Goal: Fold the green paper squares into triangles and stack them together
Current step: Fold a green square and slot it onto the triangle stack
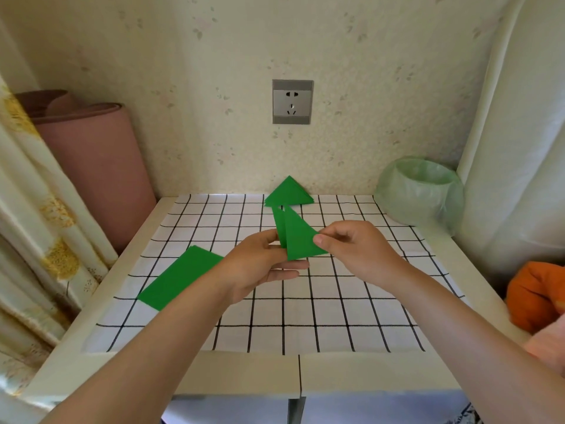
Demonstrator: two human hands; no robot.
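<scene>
A green paper [298, 235], folded over into a triangle with its two layers slightly apart, is held in the air above the middle of the checked cloth. My left hand [263, 264] supports it from below and the left, thumb against its left edge. My right hand [356, 250] pinches its right corner between thumb and fingers. A stack of folded green triangles [289, 193] lies at the far edge of the cloth by the wall. Flat green paper squares [177, 278] lie on the cloth at the left, partly hidden by my left forearm.
The white table [244, 371] carries a black-and-white checked cloth [336, 316]. A bin with a pale green bag [420, 191] stands at the back right. A pink rolled mat [97, 166] and a curtain are at the left. An orange cloth [535, 295] lies at the right edge.
</scene>
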